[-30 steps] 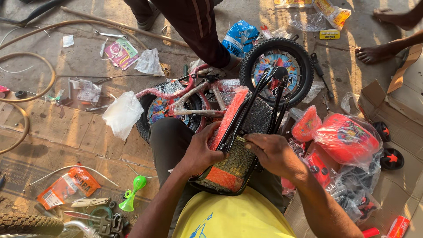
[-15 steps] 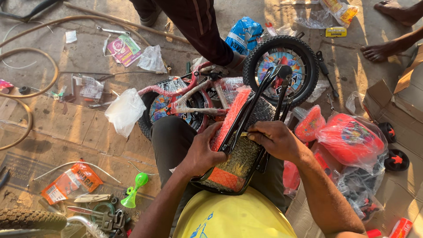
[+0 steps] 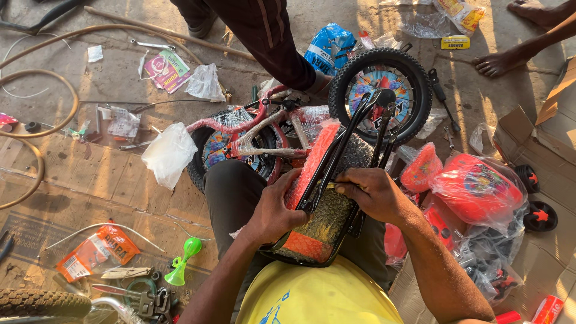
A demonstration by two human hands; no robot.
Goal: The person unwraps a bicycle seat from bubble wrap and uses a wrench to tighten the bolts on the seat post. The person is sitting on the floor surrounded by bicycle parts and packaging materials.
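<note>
Both hands have barely shifted. I see my left hand (image 3: 273, 210) still wrapped around the black frame (image 3: 336, 162), steadying it. My right hand (image 3: 375, 192) pinches a small part against it.

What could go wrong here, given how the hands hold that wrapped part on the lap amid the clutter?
1. The left hand and right hand pinch the black metal frame around the bubble-wrapped part; fingers might get nipped between the bars.
2. The part rests on the lap; it could slide off toward the small bicycle wheel.
3. Loose tools and plastic bags on the floor, near another person's bare foot, may be trodden on.
</note>
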